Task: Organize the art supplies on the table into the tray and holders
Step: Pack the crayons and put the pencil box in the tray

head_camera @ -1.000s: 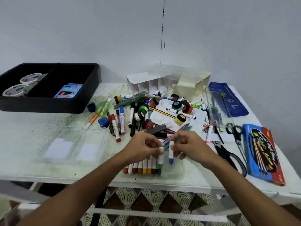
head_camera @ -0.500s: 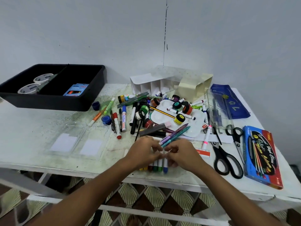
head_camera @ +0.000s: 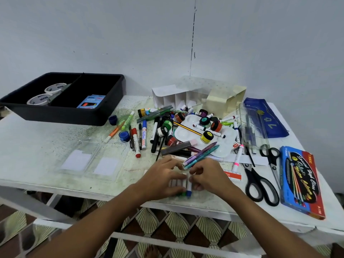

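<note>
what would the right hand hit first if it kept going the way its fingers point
The right hand points left, toward the left hand. It would probably first meet the row of white-barrelled markers between them, which both hands already touch.

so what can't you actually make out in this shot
Head view only:
- Row of markers: mostly covered by the left hand and right hand; count and colours unclear.
- Black tray: left corner cut off by the frame edge.
- Marker labels in the pile: too small to read.
</note>
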Demonstrator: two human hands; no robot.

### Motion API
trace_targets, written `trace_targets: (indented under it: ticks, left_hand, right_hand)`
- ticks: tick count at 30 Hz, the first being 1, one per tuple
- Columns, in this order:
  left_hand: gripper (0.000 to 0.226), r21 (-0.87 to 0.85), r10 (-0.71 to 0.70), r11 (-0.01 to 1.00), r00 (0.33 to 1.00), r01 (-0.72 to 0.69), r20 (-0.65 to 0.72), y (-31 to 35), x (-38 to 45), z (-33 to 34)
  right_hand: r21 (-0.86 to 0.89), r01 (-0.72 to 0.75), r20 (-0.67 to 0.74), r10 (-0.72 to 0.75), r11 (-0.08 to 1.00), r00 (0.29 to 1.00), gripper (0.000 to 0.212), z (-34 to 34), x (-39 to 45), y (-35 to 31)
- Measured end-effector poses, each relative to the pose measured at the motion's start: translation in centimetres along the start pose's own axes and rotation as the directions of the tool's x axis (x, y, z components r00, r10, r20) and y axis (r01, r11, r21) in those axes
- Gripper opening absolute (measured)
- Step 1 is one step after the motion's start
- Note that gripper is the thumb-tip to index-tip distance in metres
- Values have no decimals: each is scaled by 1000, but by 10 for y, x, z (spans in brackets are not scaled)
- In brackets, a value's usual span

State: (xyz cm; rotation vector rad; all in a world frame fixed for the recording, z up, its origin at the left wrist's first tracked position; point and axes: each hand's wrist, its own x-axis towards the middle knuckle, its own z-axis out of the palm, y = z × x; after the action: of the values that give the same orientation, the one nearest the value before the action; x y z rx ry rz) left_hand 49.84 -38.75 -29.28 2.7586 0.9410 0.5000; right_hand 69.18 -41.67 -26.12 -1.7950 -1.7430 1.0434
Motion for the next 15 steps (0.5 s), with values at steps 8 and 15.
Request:
trace_targets:
  ticks: [8,15]
  left_hand:
    - [45,39,14,999,1000,-14,-7,-1,-4,2]
    - [46,51,8,999,1000,-8,-7,-2,-7,6]
  right_hand:
    - [-113,64,4,-64,991,998,12,2,1,-2]
    - [-286,113,-22,-124,952,992,13,7,-1,-6]
